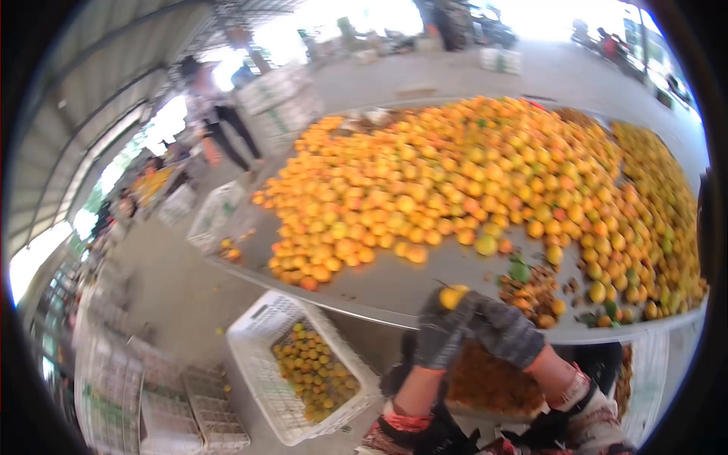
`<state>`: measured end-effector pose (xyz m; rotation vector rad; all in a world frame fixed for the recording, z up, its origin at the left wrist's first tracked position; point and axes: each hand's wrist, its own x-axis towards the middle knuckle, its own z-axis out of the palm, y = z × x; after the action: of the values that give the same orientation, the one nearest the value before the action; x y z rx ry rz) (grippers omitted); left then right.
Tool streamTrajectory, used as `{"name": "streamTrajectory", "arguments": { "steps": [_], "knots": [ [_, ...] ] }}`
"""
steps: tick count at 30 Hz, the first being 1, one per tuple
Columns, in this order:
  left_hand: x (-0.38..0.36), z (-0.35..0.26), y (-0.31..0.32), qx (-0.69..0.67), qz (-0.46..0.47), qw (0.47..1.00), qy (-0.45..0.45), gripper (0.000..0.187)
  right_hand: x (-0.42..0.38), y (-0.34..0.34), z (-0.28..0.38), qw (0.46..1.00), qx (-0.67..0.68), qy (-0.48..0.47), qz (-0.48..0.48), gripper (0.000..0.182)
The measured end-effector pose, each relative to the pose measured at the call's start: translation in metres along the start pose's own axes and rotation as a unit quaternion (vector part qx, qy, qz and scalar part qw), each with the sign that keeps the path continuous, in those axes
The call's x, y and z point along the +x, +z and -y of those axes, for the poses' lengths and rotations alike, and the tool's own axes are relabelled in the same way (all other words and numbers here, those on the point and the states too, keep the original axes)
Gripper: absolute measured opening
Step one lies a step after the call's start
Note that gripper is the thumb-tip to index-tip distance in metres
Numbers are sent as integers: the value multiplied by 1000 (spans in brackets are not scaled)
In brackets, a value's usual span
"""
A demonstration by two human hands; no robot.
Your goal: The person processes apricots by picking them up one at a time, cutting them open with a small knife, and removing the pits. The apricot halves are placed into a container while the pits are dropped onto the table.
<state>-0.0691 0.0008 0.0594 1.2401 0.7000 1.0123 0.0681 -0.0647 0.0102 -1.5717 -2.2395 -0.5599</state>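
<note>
Both my hands wear grey gloves and meet at the near edge of the metal table (394, 284). My left hand (438, 334) is closed around a small yellow-orange fruit (453, 296), which shows above its fingers. My right hand (504, 334) lies against the left one; its fingers are curled and I cannot tell if it grips the fruit or anything else. A big heap of orange fruit (470, 182) covers most of the table beyond my hands.
A white plastic crate (254, 341) partly filled with fruit stands on the floor at lower left. Stacked crates (163, 413) sit beside it. Leaves and brown debris (531, 284) lie on the table. A person (216, 114) walks at the far left.
</note>
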Motion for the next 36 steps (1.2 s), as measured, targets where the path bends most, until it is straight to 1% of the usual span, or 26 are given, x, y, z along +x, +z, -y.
{"name": "streamTrajectory", "arguments": {
  "steps": [1,2,3,4,5,7,8,9,10,11,12,13,14,15,17,18,22,24,25,27,28,30,31,33,34,36],
  "knots": [
    [0,3,0,31,-3,998,47,20,8,-12,0,980,189,57,-30,30],
    [-1,1,-1,22,10,999,41,20,10,-31,1,920,373,111,-43,29],
    [-1,0,-2,11,26,999,32,19,7,-29,0,859,479,180,-12,26],
    [0,5,-3,15,11,999,44,19,4,-28,-2,782,571,249,23,23],
    [1,12,-4,-23,32,998,41,20,7,-35,-7,783,575,235,25,23],
    [2,23,-1,-59,50,996,45,20,11,-47,-13,744,585,283,156,23],
    [1,22,1,-45,37,997,45,20,14,-47,-13,745,587,275,157,23],
    [1,20,1,-31,25,998,46,20,17,-45,-13,797,538,240,131,21],
    [-1,18,3,35,7,997,67,24,17,-44,-11,844,485,206,104,19],
    [0,20,4,37,6,997,72,24,16,-42,-9,885,427,173,74,17],
    [2,26,7,-34,-29,999,12,26,16,-35,-2,885,427,171,72,17],
    [4,35,9,-105,-62,991,-47,29,17,-24,8,896,404,183,-18,15],
    [7,36,7,-78,-52,996,-8,34,18,-16,16,899,378,192,-109,14],
    [9,36,7,-76,-52,996,-1,34,20,-12,18,900,377,187,-115,14],
    [6,35,11,-135,-48,989,-47,33,18,-10,22,834,467,274,-108,13],
    [6,36,9,-141,-34,987,-64,33,17,-9,20,870,409,251,-112,16],
    [7,30,5,-92,-24,994,-50,33,16,-8,11,859,426,256,-123,16],
    [8,31,3,-43,-27,998,-31,34,19,-29,8,812,510,285,5,20],
    [7,31,3,-42,-29,998,-31,34,18,-25,8,811,511,283,5,20],
    [4,23,8,-88,-47,994,-40,34,14,-13,5,648,675,353,-9,21],
    [3,18,9,-88,-48,994,-38,34,15,-18,4,649,675,352,-8,21],
    [2,10,8,-71,-65,991,-91,35,20,-33,3,840,490,233,29,20],
    [3,17,9,-72,-64,991,-92,35,17,-28,2,839,490,234,30,20],
    [6,34,10,-7,-103,994,40,34,7,-6,-2,650,680,339,-26,19],
    [6,35,11,-8,-103,994,37,34,4,2,-4,649,679,341,-25,19],
    [5,26,12,-6,-58,998,-5,29,1,10,-4,524,787,319,-65,19]
  ]
}}
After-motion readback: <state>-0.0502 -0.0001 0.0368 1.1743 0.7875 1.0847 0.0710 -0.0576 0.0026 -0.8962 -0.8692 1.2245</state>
